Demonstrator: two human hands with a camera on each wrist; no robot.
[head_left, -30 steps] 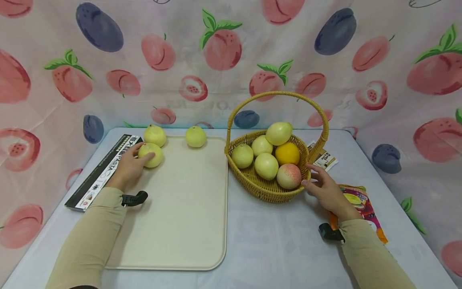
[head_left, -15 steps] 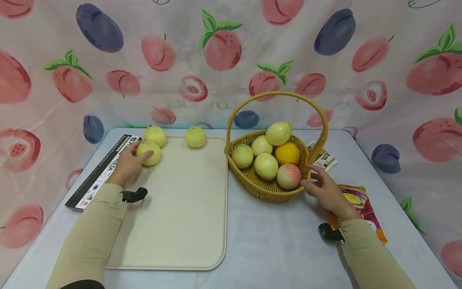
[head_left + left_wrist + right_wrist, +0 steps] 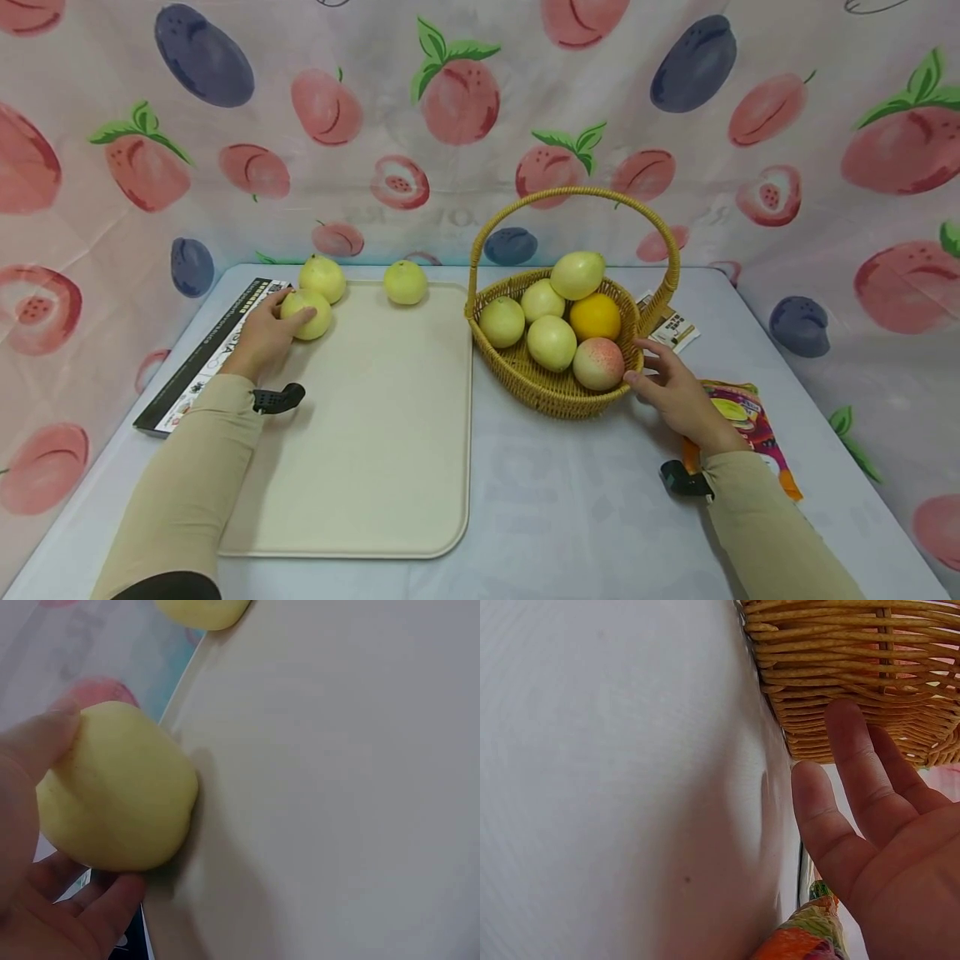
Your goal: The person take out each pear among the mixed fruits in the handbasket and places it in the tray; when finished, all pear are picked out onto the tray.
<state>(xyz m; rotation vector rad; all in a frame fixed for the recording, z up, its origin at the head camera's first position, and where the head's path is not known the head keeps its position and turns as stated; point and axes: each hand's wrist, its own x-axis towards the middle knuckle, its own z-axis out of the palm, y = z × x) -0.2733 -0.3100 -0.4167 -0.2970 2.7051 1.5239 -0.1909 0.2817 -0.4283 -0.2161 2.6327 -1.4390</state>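
Observation:
In the head view my left hand (image 3: 264, 333) grips a round, pale yellow-green fruit (image 3: 309, 314) above the back left of a beige tray (image 3: 375, 417). The left wrist view shows the thumb on one side of this fruit (image 3: 120, 787) and fingers below it. Two similar fruits, a left one (image 3: 322, 277) close by and a right one (image 3: 406, 282), are at the tray's back edge. My right hand (image 3: 678, 400) touches the right side of a wicker basket (image 3: 555, 405). Its fingers extend against the woven wall (image 3: 817, 660) in the right wrist view.
The basket, with a tall arched handle (image 3: 577, 192), holds several yellow-green fruits, an orange (image 3: 596, 317) and a pinkish peach (image 3: 598, 363). A black-and-white pasta box (image 3: 202, 367) lies left of the tray. Right of the basket are a small packet (image 3: 675, 332) and a colourful bag (image 3: 750, 417).
My left hand has shifted slightly left and back with the yellow-green fruit, drawing it closer to the neighbouring fruit. The right hand and the basket have stayed put.

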